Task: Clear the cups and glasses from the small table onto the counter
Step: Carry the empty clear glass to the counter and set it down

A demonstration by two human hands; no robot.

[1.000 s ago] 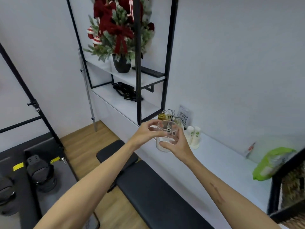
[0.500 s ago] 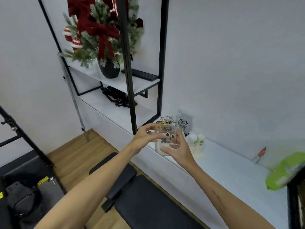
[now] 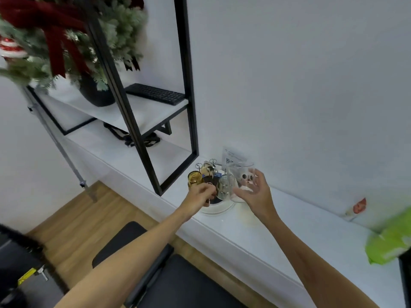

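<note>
STAGE: late in one carry, judged | GLASS [image 3: 241, 181]: over the counter [image 3: 311, 221], just right of the cup rack [image 3: 209, 174], right hand [image 3: 255, 194] curled round it | LEFT HAND [image 3: 201, 194]: fingers curled at rack, grip unclear | LEFT: set glass down; small table unseen, remainder unknown

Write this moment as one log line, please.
right hand: holds clear glass | left hand: at cup rack | place: counter
</note>
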